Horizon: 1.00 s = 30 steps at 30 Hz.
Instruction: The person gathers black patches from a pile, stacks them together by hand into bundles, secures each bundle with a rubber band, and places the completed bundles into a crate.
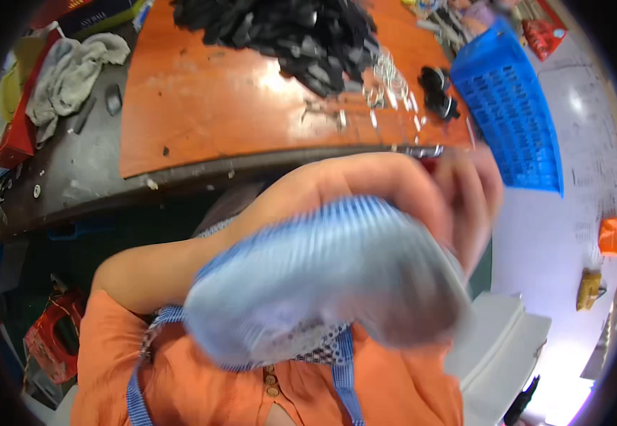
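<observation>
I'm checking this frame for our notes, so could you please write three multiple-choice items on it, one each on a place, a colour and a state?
1. Where does the pile of black parts lie?
A. On the orange tabletop
B. In the basket
C. On the floor

2. What colour is the plastic basket?
A. Green
B. Blue
C. Yellow

3. How does the blue-and-white striped cloth appear?
A. Sharp, lying flat on the table
B. Folded inside the basket
C. Motion-blurred, raised close to the camera

Answers: 1 A, the pile sits at the table's far side. 2 B, its lattice walls are bright blue. 3 C, it is smeared, with a hand at its upper right edge.
</observation>
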Tool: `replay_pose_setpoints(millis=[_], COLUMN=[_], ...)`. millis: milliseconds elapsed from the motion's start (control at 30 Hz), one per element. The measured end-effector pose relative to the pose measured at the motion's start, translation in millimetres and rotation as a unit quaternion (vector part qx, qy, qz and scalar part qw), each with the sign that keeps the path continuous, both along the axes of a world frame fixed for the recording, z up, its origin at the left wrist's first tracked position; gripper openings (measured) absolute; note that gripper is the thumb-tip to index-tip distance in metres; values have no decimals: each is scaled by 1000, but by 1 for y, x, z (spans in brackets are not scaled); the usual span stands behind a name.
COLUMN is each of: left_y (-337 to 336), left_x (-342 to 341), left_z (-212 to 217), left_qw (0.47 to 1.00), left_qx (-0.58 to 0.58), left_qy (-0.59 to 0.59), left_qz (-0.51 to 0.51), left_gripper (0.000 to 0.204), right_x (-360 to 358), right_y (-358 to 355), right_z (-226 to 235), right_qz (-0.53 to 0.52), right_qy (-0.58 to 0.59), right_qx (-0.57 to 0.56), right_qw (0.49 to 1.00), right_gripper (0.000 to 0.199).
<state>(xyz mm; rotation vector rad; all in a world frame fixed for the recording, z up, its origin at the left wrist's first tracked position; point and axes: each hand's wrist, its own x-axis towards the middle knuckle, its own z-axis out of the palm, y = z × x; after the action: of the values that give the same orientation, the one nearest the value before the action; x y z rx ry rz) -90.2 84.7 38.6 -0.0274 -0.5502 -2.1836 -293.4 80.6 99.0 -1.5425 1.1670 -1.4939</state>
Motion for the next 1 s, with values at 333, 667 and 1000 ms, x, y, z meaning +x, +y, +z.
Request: replay_pose_setpoints(millis=[333,667,1000], left_y=[84,99,10], left_x=[17,39,32], left_z=[38,53,-87], left_qw=[973,954,717], left_qx=[4,188,-474], left_qy=[201,-31,-510], left_qz=[114,233,-3], left_gripper=[18,29,31], right_x=[-28,-35,45], right_y=[-159,-209,-174], right_z=[-122,-94,-116], right_qz=[-127,-98,-30], right_qy=[454,434,382], right_qx=[20,-67,-65], right_qw=[881,893,921], right_gripper=[31,36,19])
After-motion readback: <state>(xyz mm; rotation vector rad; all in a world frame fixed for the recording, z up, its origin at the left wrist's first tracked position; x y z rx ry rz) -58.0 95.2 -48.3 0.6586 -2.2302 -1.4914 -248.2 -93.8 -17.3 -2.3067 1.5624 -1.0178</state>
